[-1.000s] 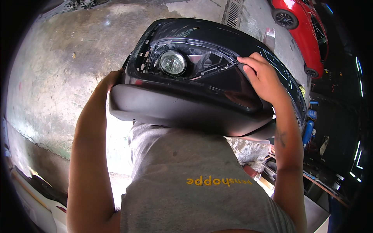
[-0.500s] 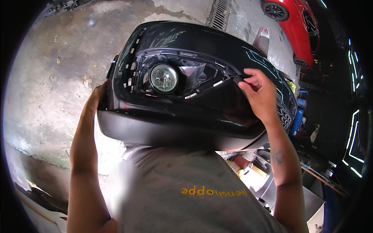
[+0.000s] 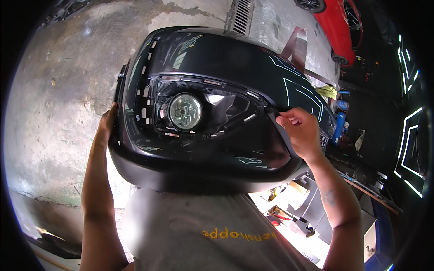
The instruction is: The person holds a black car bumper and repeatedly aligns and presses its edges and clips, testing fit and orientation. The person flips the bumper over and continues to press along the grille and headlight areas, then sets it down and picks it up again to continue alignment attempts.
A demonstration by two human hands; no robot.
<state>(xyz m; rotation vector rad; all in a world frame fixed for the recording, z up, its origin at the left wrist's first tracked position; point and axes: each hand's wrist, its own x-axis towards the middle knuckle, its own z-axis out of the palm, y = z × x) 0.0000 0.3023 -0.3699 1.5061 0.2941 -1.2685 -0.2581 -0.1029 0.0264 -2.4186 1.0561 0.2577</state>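
Note:
A glossy black car bumper (image 3: 226,49) fills the middle of the head view, tilted up in front of my body. A round fog lamp (image 3: 185,112) with a clear lens sits in its recessed opening, which is ringed by slots and clip tabs. My left hand (image 3: 109,118) grips the bumper's left edge, its fingertips mostly hidden behind it. At the right corner of the lamp opening, my right hand (image 3: 300,132) is closed on the bumper's edge, thumb and curled fingers pinching there.
A red car (image 3: 332,31) stands at the far right, past a floor drain grate (image 3: 242,17). Blue bottles (image 3: 339,126) and a yellowish cloth (image 3: 327,91) lie right of the bumper. Below my right arm is a bench with tools (image 3: 280,216).
The bumper has tilted, its lower edge coming closer to my body and the lamp sitting lower in view. My right hand has closed its raised fingers onto the bumper's edge.

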